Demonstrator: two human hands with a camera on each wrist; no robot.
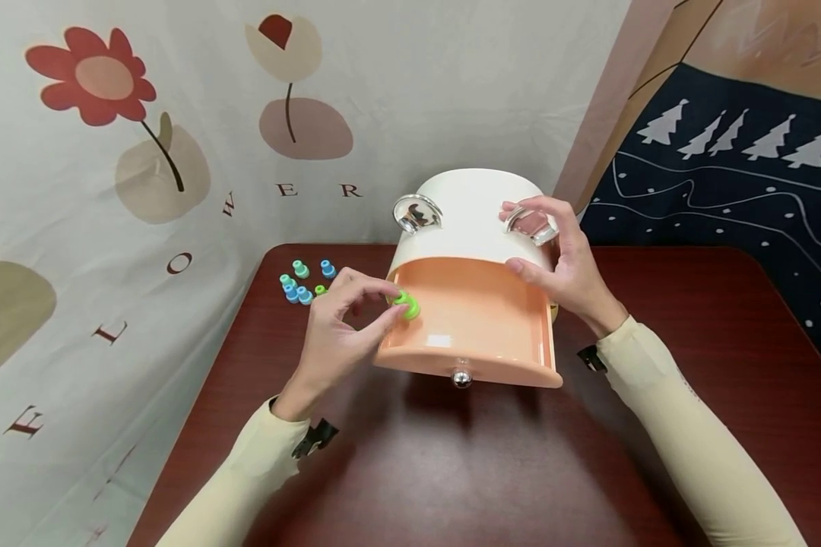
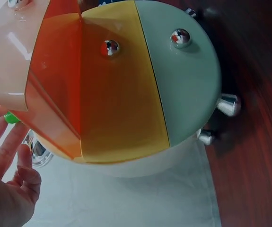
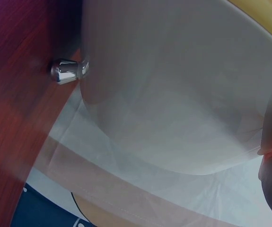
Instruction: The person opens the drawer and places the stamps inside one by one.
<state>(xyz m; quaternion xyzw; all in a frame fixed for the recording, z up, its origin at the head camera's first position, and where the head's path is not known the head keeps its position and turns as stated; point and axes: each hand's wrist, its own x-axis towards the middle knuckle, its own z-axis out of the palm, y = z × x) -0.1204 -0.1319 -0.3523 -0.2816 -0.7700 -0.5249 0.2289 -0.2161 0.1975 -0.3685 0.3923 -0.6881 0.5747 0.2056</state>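
Note:
My left hand (image 1: 338,327) pinches a small bright green peg (image 1: 408,305) between thumb and forefinger, over the left side of a pulled-out orange drawer (image 1: 479,311). The drawer belongs to a rounded white cabinet (image 1: 479,190) with two silver handles on top. My right hand (image 1: 569,262) holds the cabinet's right side, fingers curled over by the right handle (image 1: 530,226) and thumb at the front rim. In the left wrist view the green peg (image 2: 11,117) shows partly beside the drawer. Yellow (image 2: 121,94) and grey-green (image 2: 185,85) drawer fronts stand closed there.
Several small blue, teal and green pegs (image 1: 304,295) stand on the dark red table (image 1: 397,471), left of the cabinet. Silver feet (image 2: 228,105) support the cabinet. A printed cloth (image 1: 383,76) hangs behind the table. The drawer front carries a silver knob (image 1: 461,377).

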